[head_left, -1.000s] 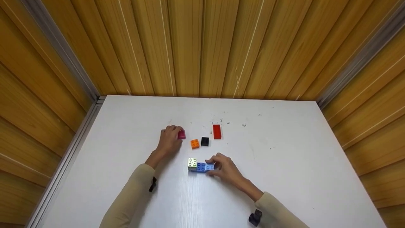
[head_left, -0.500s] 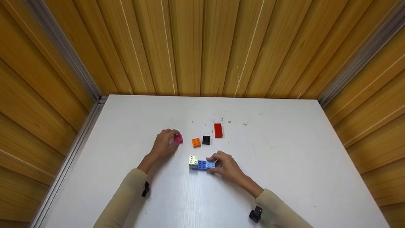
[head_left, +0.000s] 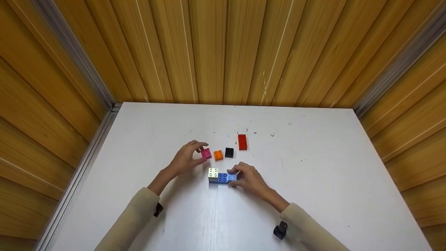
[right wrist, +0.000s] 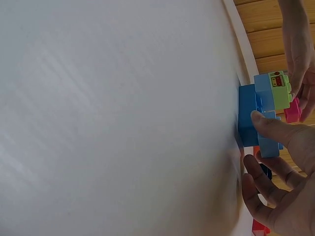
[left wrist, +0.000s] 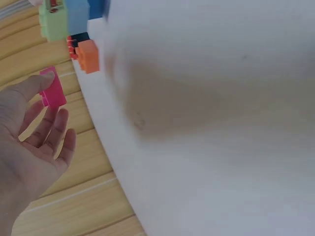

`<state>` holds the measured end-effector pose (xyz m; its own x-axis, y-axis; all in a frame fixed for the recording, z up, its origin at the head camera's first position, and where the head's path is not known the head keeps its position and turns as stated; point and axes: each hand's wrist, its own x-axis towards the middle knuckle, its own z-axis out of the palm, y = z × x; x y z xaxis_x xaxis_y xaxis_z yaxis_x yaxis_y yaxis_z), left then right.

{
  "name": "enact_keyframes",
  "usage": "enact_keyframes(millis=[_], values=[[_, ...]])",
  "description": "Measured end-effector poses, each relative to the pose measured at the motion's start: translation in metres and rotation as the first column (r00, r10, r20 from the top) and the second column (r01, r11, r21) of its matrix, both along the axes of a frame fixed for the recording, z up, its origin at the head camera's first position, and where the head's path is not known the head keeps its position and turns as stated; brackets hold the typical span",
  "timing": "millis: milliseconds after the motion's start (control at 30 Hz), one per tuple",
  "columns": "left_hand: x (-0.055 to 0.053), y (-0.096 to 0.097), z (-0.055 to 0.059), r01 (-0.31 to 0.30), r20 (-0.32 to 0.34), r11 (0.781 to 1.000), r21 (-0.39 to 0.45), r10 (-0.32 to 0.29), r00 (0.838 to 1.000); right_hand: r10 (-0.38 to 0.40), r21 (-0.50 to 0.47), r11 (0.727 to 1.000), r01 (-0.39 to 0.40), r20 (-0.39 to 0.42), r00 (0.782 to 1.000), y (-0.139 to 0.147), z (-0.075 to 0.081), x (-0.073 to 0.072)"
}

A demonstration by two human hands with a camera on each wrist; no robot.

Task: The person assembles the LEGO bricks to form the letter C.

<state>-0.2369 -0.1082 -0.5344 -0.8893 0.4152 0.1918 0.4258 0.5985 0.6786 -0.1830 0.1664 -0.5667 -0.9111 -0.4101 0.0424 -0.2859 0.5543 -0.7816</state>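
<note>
Between thumb and fingers my left hand (head_left: 185, 158) pinches a pink building brick (head_left: 206, 153), its studs facing up; the left wrist view shows the same pink brick (left wrist: 53, 88) held at the thumb tip. My right hand (head_left: 251, 179) grips the right end of a blue brick assembly (head_left: 222, 177) on the table. A light blue brick (right wrist: 268, 140) sits on the assembly's right end, under my right thumb. Its left end carries a taller stack topped by a light green brick (head_left: 213, 172), printed with a red picture on the side in the right wrist view.
An orange brick (head_left: 218, 155) lies just right of the pink one, with a black brick (head_left: 229, 152) beside it. Farther back is a long red brick (head_left: 242, 142). Small dark marks dot the white table (head_left: 313, 174), and wood-panelled walls (head_left: 223, 52) enclose it.
My left hand drew the pink brick nearer, then carried it right, close to the orange brick, its studs now more visible. The right hand keeps its grip on the assembly.
</note>
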Motion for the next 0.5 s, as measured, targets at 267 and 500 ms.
enact_keyframes(millis=[267,500], values=[[0.015,0.006,0.021,0.109,-0.017,0.993,-0.034,-0.109,0.994,0.005,0.011,1.0,-0.005,-0.008,1.0,0.001,-0.001,-0.002],[0.029,0.006,0.02,0.143,0.031,0.989,-0.043,-0.141,0.989,0.012,0.005,1.0,-0.012,-0.044,0.999,0.002,-0.005,-0.002]])
